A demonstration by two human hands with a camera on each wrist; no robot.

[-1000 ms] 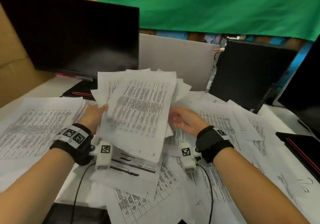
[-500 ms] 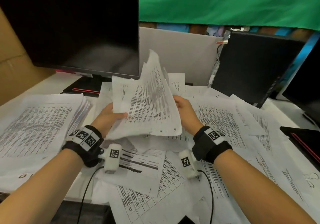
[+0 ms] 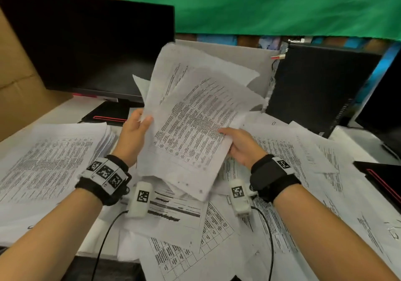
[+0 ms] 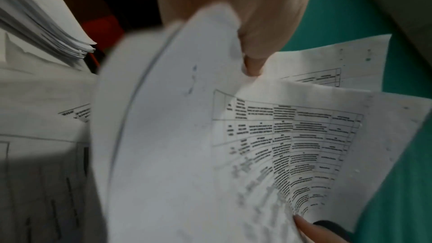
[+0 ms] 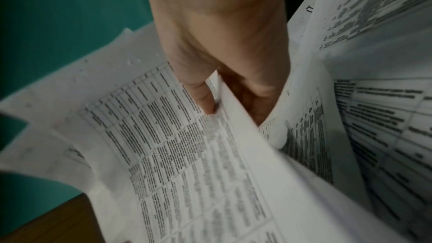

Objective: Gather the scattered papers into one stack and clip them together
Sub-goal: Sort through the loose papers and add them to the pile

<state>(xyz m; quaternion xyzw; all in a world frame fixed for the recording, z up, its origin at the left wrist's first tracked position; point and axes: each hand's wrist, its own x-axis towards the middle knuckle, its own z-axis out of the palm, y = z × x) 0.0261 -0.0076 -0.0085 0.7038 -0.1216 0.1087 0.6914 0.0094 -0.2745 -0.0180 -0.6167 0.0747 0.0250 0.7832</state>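
A loose bundle of printed papers (image 3: 191, 124) is held up above the desk, tilted and fanned out toward the back. My left hand (image 3: 135, 128) grips its left edge, thumb on the front sheet. My right hand (image 3: 238, 144) grips the right edge, thumb on top and fingers underneath. The left wrist view shows the bundle (image 4: 268, 145) pinched by my left hand (image 4: 252, 56). The right wrist view shows the sheets (image 5: 175, 145) between my right hand's (image 5: 224, 88) thumb and fingers. Scattered papers (image 3: 178, 226) cover the desk below. No clip is visible.
A neat thick paper stack (image 3: 47, 159) lies at the left. A black monitor (image 3: 91, 48) stands at the back left, a black computer case (image 3: 319, 89) at the back right, another dark screen (image 3: 384, 107) at the far right. More loose sheets (image 3: 303, 161) spread to the right.
Both hands have lifted the bundle higher and turned it; the sheets now fan out toward the upper right. The head view has shifted slightly.
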